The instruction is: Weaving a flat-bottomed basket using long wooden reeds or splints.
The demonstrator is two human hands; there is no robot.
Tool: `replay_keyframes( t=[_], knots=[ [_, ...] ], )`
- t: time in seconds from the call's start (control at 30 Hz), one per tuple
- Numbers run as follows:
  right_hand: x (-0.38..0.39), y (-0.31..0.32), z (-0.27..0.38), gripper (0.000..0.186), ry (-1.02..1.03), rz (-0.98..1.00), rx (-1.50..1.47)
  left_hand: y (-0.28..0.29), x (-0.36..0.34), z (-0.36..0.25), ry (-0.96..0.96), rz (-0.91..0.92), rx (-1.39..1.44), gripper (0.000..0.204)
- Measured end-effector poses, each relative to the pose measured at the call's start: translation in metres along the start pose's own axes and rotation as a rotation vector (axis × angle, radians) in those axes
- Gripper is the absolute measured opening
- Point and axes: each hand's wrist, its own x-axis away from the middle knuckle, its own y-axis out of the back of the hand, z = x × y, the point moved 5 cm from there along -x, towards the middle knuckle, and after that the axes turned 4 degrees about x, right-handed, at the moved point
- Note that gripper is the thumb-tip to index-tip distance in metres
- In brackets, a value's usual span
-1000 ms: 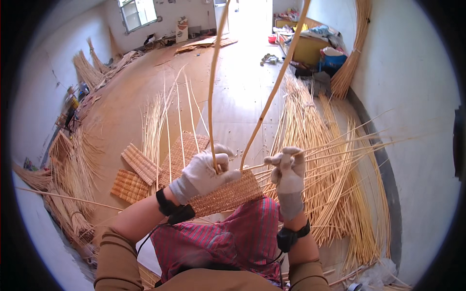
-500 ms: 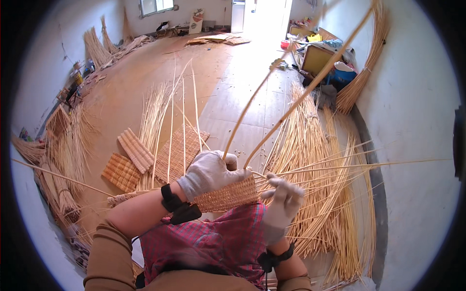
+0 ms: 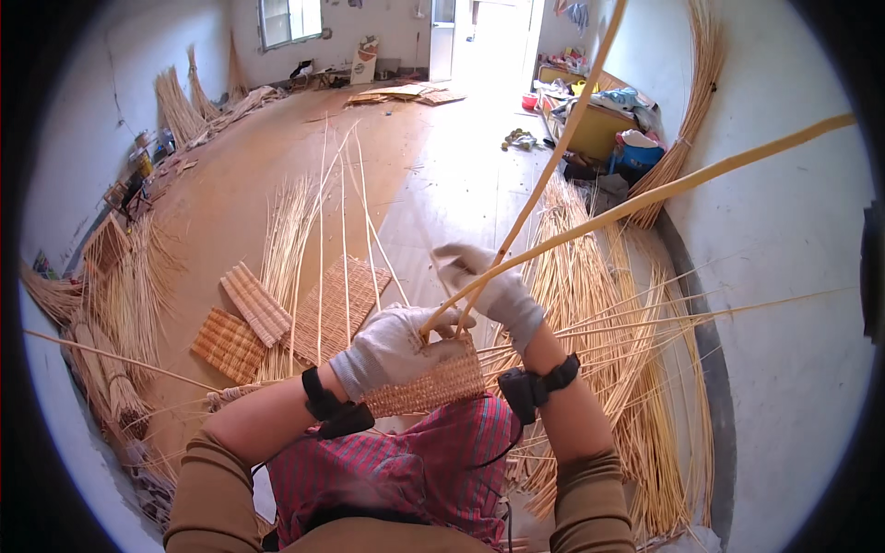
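Gloved, my left hand (image 3: 392,343) grips the top edge of a woven cane panel (image 3: 419,382) where thick rods rise from it. One long pale rod (image 3: 691,170) slants up to the right, crossing another rod (image 3: 572,120) that rises more steeply. My right hand (image 3: 484,281), also gloved, is raised just above and right of the left, beside the crossing rods. Its fingers point left and are blurred; I cannot tell whether they hold a strand. The panel rests over red checked cloth (image 3: 387,488) on my lap.
Flat woven pieces (image 3: 226,341) and upright thin canes (image 3: 281,240) lie ahead-left. Large cane bundles (image 3: 590,405) spread at right; more bundles (image 3: 120,323) line the left wall. A cluttered yellow furniture piece (image 3: 590,129) with a blue tub (image 3: 636,158) stands near the doorway (image 3: 489,46).
My right hand has moved up and left from beside the panel's right end to above the left hand. The rods have swung rightward, one now crossing the other at a low slant.
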Motion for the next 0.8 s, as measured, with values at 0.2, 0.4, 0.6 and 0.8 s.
replay_keyframes(
  t=[0.2,0.4,0.6,0.8],
  knots=[
    [0.082,0.031,0.079,0.031,0.543,-0.447,-0.259,0.004,-0.002,0.005,0.057,-0.073,-0.068,0.027],
    [0.069,0.002,0.05,0.028,0.183,-0.14,-0.765,0.006,-0.019,-0.002,-0.131,0.07,-0.47,0.042],
    [0.106,-0.008,-0.049,0.021,0.12,-0.675,-1.082,-0.005,-0.013,-0.004,-0.001,0.122,-0.195,0.036],
    [0.138,0.004,-0.035,0.039,-0.067,-0.105,-0.854,-0.009,-0.009,0.03,0.068,-0.037,0.072,0.013]
  ],
)
